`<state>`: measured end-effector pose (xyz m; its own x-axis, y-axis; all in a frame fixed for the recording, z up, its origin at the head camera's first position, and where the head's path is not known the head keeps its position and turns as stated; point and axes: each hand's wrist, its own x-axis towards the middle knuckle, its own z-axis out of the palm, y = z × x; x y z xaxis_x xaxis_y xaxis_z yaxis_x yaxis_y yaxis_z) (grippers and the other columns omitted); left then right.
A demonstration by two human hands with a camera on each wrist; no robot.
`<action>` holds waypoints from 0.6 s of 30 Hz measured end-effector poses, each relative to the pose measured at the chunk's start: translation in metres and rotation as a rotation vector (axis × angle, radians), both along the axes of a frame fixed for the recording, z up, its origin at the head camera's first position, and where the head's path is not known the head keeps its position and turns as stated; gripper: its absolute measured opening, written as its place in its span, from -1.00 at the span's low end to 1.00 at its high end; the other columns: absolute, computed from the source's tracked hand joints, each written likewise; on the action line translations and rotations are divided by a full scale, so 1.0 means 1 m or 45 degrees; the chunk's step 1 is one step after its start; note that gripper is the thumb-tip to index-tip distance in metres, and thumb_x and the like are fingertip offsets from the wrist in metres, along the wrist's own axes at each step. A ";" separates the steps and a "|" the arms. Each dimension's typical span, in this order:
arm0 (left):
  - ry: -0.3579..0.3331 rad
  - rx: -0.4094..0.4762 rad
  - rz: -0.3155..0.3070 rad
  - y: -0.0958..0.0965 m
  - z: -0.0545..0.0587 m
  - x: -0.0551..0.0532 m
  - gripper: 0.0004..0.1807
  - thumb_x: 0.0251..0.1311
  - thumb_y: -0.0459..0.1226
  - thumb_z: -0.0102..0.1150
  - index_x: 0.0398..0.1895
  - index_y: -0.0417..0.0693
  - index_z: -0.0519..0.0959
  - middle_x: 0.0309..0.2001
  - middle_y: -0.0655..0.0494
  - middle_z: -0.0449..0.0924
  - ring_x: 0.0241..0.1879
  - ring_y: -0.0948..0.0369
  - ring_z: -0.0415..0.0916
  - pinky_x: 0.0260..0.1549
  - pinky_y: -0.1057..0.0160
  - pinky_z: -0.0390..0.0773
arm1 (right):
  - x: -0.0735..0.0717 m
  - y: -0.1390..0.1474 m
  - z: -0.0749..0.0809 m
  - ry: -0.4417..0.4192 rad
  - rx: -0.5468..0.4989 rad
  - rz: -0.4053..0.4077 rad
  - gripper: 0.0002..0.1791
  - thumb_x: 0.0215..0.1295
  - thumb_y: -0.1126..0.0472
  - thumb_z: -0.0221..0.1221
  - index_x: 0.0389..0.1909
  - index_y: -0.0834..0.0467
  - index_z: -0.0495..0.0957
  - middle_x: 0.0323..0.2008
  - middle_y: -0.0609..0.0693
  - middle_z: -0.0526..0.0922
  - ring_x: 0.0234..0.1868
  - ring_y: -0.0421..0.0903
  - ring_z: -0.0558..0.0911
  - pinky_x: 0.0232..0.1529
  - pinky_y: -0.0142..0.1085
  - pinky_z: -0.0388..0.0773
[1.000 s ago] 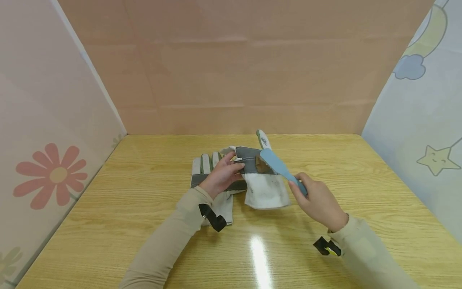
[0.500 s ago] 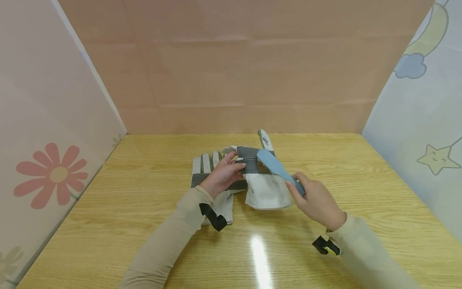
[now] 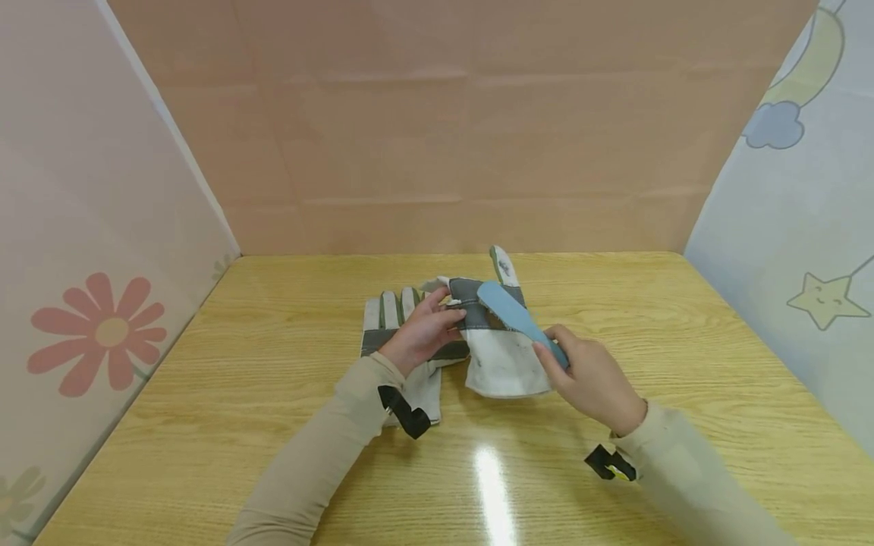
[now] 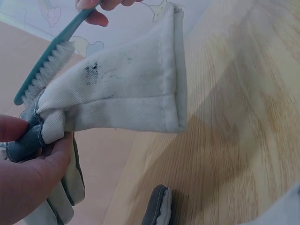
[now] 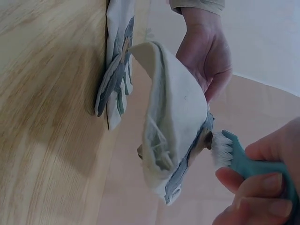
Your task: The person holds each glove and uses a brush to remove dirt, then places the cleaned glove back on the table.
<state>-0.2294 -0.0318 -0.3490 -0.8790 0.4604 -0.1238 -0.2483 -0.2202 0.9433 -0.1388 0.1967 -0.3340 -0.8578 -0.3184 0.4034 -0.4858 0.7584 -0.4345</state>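
Note:
A white work glove with a dark grey band (image 3: pixel 508 360) is held up off the table, its cuff toward me and dark smudges on its cloth. My left hand (image 3: pixel 425 334) pinches the glove's band between thumb and fingers. In my right hand (image 3: pixel 594 379) is the handle of a blue brush (image 3: pixel 508 307), its head slanting across the grey band. White bristles (image 4: pixel 49 70) touch the glove in the left wrist view. A brown patch on the band is mostly hidden under the brush. The second glove (image 3: pixel 423 390) lies flat on the table, partly behind my left hand and forearm.
The wooden table (image 3: pixel 273 364) reaches back to a plain tan wall panel (image 3: pixel 437 152). Side panels carry a printed flower (image 3: pixel 109 330) on the left and a star (image 3: pixel 826 302) on the right. A black wrist mount (image 3: pixel 403 412) sits on the left sleeve.
The brush in my right hand has slid a little to the left across the glove's grey band, covering more of the brown patch. My left hand has stayed nearly still.

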 end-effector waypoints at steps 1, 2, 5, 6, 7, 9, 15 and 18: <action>-0.001 0.001 0.001 0.000 0.000 0.000 -0.36 0.33 -0.49 -0.22 0.45 -0.05 -0.04 0.31 -0.31 0.21 0.11 0.03 0.40 -0.11 0.23 0.48 | 0.000 0.000 0.000 -0.006 0.001 0.000 -0.88 0.36 0.26 0.04 -0.29 0.25 0.46 -0.80 -0.18 0.19 -0.79 -0.44 0.07 -0.77 -0.48 0.14; -0.002 0.004 0.003 -0.001 0.000 0.000 -0.37 0.33 -0.49 -0.22 0.45 -0.05 -0.04 0.31 -0.31 0.21 0.12 0.02 0.39 -0.11 0.23 0.48 | 0.000 0.000 -0.001 -0.010 0.004 -0.004 -0.88 0.35 0.26 0.04 -0.30 0.24 0.46 -0.80 -0.18 0.18 -0.79 -0.44 0.06 -0.77 -0.48 0.14; 0.003 0.007 -0.004 -0.002 0.000 0.001 -0.36 0.33 -0.49 -0.23 0.45 -0.05 -0.05 0.32 -0.31 0.19 0.10 0.04 0.40 -0.12 0.24 0.48 | 0.000 0.002 -0.002 -0.025 0.006 -0.023 -0.89 0.35 0.26 0.04 -0.29 0.24 0.46 -0.80 -0.17 0.16 -0.80 -0.44 0.04 -0.78 -0.49 0.11; 0.001 0.010 -0.007 -0.002 0.001 0.001 -0.36 0.33 -0.49 -0.24 0.45 -0.05 -0.05 0.32 -0.31 0.19 0.08 0.06 0.41 -0.13 0.25 0.48 | 0.001 0.003 -0.003 -0.032 0.008 -0.029 -0.89 0.36 0.26 0.04 -0.28 0.24 0.46 -0.80 -0.17 0.16 -0.80 -0.44 0.04 -0.78 -0.49 0.11; 0.002 0.011 -0.010 -0.002 0.000 0.000 -0.36 0.33 -0.49 -0.24 0.45 -0.05 -0.05 0.32 -0.31 0.19 0.05 0.08 0.42 -0.14 0.26 0.49 | 0.001 0.004 -0.003 -0.037 0.009 -0.034 -0.88 0.36 0.26 0.04 -0.28 0.25 0.47 -0.80 -0.17 0.16 -0.80 -0.43 0.04 -0.78 -0.49 0.10; 0.008 0.012 -0.014 -0.002 0.000 0.000 -0.36 0.33 -0.49 -0.24 0.45 -0.06 -0.05 0.32 -0.32 0.19 -0.02 0.14 0.45 -0.17 0.28 0.49 | 0.002 0.006 -0.004 -0.044 0.016 -0.041 -0.87 0.36 0.25 0.04 -0.27 0.25 0.47 -0.80 -0.17 0.16 -0.80 -0.43 0.04 -0.78 -0.49 0.10; 0.015 0.010 -0.006 -0.002 -0.001 -0.001 -0.37 0.32 -0.50 -0.24 0.45 -0.07 -0.04 0.32 -0.32 0.20 -0.04 0.17 0.46 -0.19 0.29 0.50 | 0.001 0.008 -0.004 -0.029 -0.007 -0.034 -0.86 0.37 0.25 0.02 -0.27 0.26 0.46 -0.80 -0.17 0.15 -0.80 -0.43 0.04 -0.78 -0.48 0.11; 0.009 0.007 -0.006 -0.002 0.000 0.000 -0.36 0.32 -0.49 -0.24 0.45 -0.06 -0.06 0.33 -0.30 0.19 0.06 0.08 0.42 -0.13 0.26 0.49 | 0.000 0.006 -0.003 -0.002 -0.017 -0.023 -0.87 0.37 0.25 0.02 -0.28 0.25 0.46 -0.79 -0.19 0.14 -0.79 -0.44 0.03 -0.78 -0.48 0.11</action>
<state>-0.2294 -0.0341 -0.3487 -0.8778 0.4650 -0.1150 -0.2427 -0.2247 0.9437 -0.1386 0.2024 -0.3367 -0.8641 -0.2971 0.4063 -0.4712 0.7613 -0.4453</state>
